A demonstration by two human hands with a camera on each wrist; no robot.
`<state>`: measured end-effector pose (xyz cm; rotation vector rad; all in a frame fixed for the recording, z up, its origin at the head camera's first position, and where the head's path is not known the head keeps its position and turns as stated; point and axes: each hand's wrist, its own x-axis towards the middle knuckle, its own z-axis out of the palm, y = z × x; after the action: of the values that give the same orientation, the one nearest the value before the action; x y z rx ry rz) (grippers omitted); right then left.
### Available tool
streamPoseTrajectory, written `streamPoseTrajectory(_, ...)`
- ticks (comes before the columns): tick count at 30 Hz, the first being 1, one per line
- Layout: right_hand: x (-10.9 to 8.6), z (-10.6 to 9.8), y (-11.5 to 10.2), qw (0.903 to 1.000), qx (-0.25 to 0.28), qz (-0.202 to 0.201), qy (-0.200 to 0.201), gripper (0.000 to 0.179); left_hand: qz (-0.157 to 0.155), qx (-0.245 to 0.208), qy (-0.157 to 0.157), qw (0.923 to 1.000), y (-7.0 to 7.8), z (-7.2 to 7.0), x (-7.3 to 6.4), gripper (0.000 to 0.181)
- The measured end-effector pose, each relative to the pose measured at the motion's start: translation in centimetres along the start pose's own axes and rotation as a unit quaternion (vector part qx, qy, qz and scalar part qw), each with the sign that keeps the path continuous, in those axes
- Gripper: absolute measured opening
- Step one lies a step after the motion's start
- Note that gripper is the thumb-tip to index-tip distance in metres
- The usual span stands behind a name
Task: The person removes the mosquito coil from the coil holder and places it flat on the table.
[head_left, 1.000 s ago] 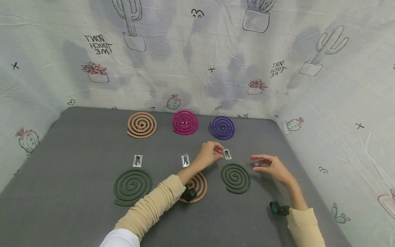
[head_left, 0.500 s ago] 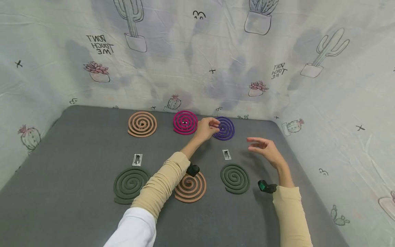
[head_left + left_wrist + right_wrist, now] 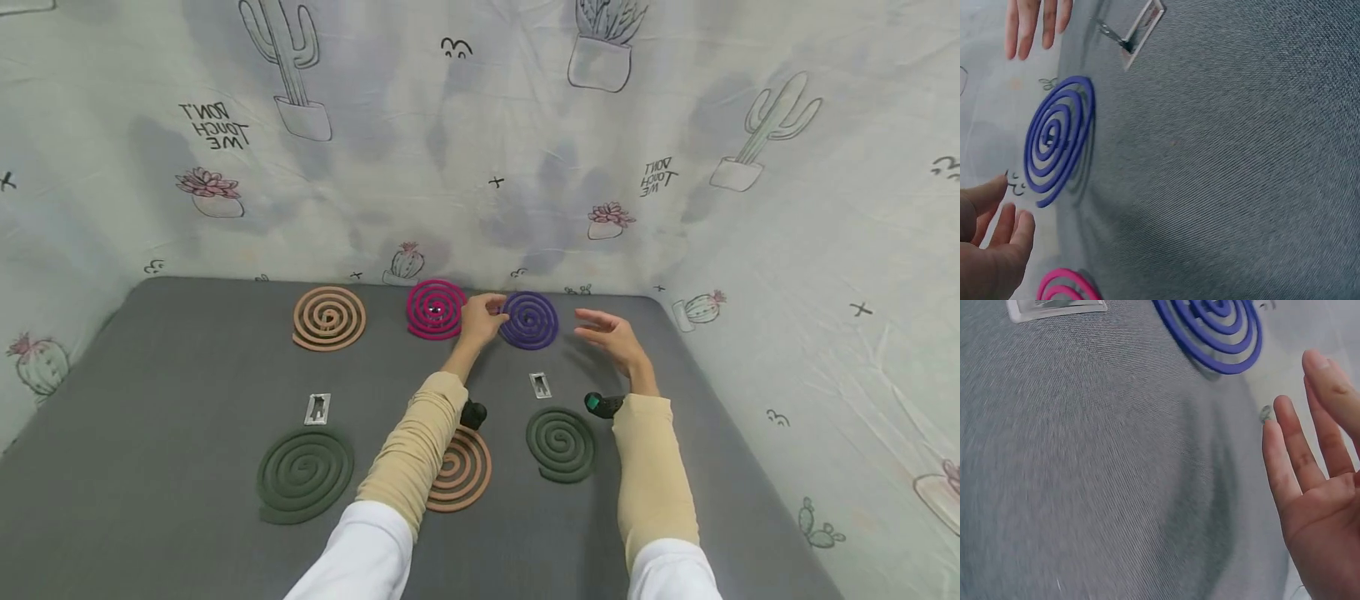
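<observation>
Head view: find purple coil [image 3: 528, 320] between left hand [image 3: 480, 320] at its nine o'clock and right hand [image 3: 618, 341] at three, fingers [image 3: 594, 316] of both apart. Left wrist: seems raised off desk [image 3: 1222, 156], could topple if nudged. Right wrist: at one o'clock, might snap if squeezed.

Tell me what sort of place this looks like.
Probably a makeshift recording booth: cactus-print cloth stands behind and on both sides of a grey table, and the person wears small black wrist-mounted devices.
</observation>
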<state>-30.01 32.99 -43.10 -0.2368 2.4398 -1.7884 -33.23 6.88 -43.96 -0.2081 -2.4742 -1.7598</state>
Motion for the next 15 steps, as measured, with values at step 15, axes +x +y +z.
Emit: streamPoseTrajectory(15,2.8,3.4,0.2,0.9969,0.006,0.073,0.028,0.056,-0.072,0.058,0.004,0.9957,-0.9,1.8,-0.7,0.044)
